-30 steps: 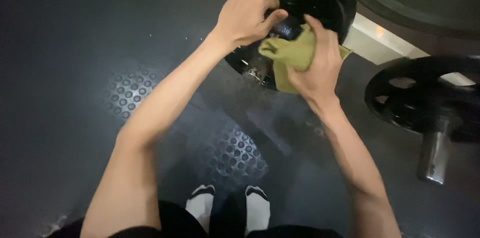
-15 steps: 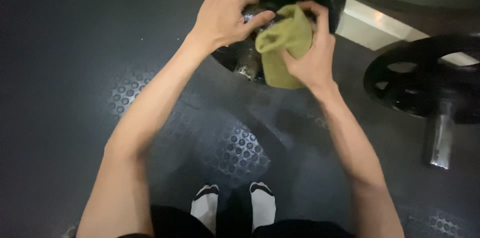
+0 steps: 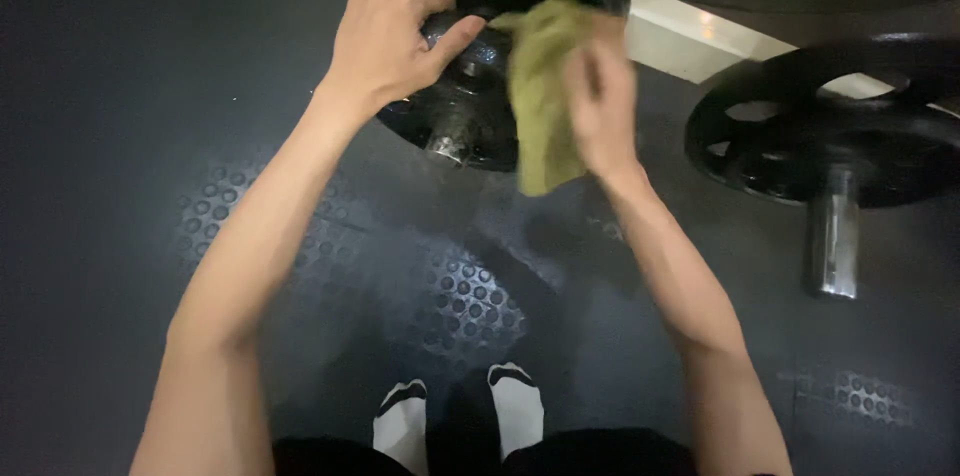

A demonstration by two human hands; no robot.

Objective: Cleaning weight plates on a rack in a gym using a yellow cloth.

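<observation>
A black weight plate (image 3: 470, 106) with round holes sits on a short chrome peg in front of me. My left hand (image 3: 390, 41) grips the plate's upper left rim, thumb across its face. My right hand (image 3: 600, 96) is blurred and holds an olive-green cloth (image 3: 540, 96) bunched against the plate's right side, its lower end hanging loose.
A second black plate (image 3: 830, 126) on a chrome peg (image 3: 832, 241) stands at the right. A white frame bar (image 3: 700, 36) runs behind both plates. Below is dark rubber flooring with studded patches (image 3: 470, 301). My white socks (image 3: 460, 416) show at the bottom.
My right hand with the cloth has moved across the plate's right side and is now blurred. The left hand keeps its grip on the rim.
</observation>
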